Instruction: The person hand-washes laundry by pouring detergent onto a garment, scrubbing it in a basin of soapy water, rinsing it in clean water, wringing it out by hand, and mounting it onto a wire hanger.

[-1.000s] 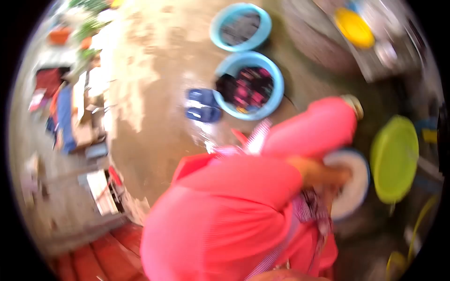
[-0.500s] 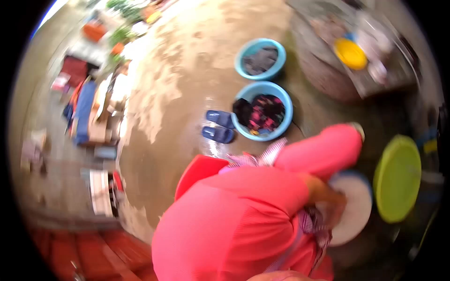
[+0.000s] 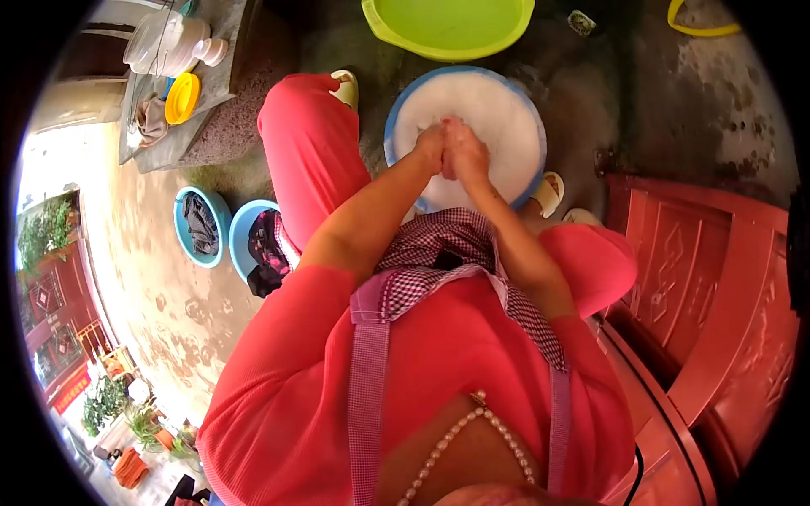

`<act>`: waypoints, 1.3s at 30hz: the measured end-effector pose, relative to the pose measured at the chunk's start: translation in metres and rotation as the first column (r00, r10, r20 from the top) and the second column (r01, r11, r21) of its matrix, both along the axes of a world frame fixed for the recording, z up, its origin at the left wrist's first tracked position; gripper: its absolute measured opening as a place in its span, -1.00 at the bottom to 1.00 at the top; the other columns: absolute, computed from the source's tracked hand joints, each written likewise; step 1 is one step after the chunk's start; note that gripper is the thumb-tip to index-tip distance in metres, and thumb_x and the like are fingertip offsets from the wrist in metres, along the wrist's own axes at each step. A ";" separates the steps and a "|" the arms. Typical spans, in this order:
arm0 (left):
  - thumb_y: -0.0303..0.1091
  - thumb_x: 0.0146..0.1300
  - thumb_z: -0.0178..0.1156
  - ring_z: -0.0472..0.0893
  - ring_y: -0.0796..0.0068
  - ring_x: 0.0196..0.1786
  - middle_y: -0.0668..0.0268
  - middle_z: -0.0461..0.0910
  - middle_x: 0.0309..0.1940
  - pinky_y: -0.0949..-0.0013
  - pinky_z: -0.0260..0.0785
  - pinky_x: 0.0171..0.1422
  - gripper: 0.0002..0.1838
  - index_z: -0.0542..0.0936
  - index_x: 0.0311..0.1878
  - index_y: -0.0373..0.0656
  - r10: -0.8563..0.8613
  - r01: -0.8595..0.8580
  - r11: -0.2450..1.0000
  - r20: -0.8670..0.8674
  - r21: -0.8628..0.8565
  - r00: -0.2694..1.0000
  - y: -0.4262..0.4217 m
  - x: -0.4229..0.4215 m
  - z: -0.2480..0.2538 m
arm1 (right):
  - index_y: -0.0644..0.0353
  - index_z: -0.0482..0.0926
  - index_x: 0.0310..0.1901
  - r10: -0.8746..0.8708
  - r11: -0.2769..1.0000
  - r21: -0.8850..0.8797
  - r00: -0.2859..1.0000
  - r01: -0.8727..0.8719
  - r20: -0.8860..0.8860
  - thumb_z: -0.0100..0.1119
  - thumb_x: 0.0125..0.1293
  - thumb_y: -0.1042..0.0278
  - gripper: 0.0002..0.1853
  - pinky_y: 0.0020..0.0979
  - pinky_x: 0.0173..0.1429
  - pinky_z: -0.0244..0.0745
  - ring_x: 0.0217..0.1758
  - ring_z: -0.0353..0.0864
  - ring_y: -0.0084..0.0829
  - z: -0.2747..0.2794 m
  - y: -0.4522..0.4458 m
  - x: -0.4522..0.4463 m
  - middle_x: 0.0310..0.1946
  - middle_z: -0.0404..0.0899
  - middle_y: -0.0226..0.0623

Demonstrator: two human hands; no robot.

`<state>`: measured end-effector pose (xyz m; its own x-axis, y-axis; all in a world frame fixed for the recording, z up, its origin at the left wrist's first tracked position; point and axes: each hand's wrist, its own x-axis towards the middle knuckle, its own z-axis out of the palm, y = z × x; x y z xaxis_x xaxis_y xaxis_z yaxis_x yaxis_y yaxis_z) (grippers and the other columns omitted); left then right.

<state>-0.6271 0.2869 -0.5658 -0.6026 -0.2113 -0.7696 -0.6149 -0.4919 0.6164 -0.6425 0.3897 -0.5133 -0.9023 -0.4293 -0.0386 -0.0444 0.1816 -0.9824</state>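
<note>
From my remote view I take this for a home's yard: a basin of white suds (image 3: 391, 139) stands on stained ground (image 3: 152, 278) near a lime-green basin (image 3: 447, 56), clothes (image 3: 201, 223) lie in two blue basins (image 3: 240, 240), a yellow bowl (image 3: 182, 99) sits on a grey desk (image 3: 187, 139), and potted plants (image 3: 143, 426) and a red panelled door (image 3: 675, 270) stand around.

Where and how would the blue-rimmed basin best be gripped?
Probably by its rim, at the left and right edges, each hand coming down from outside. The basin is round and its rim shows around the white filling; the left hand and right hand meet over the middle.
</note>
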 end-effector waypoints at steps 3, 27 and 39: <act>-0.16 0.30 0.00 0.57 0.34 -0.13 0.22 0.57 -0.18 0.25 0.46 -0.08 -0.71 0.50 -0.12 -0.19 0.212 -0.137 0.856 -0.095 0.499 0.973 0.000 -0.001 0.006 | 0.28 0.51 -0.07 -0.124 0.990 -0.025 0.946 0.137 0.300 -0.08 0.36 0.16 -0.65 -0.42 0.00 0.41 -0.07 0.50 -0.46 -0.105 0.029 -0.039 -0.14 0.54 -0.30; -0.47 0.01 0.16 0.48 0.54 -0.36 0.34 0.55 -0.47 0.53 0.29 -0.16 -0.91 0.56 -0.39 -0.24 0.257 -0.304 0.953 -0.517 -0.005 0.817 -0.044 0.002 0.059 | 0.33 0.51 -0.05 -0.343 0.918 -0.042 0.845 0.393 0.411 0.05 0.32 0.18 -0.64 -0.47 -0.07 0.42 -0.15 0.51 -0.50 0.049 0.048 -0.032 -0.16 0.56 -0.27; -0.28 0.19 0.03 0.55 0.34 -0.30 0.15 0.57 -0.29 0.36 0.42 -0.25 -0.75 0.49 -0.17 -0.26 0.130 0.179 0.804 -0.462 0.566 0.877 -0.036 0.015 0.099 | 0.19 0.46 0.01 -0.246 0.789 0.412 0.849 0.456 -0.468 0.07 0.28 0.12 -0.63 -0.46 0.01 0.39 -0.07 0.50 -0.41 0.015 0.054 -0.037 -0.14 0.55 -0.27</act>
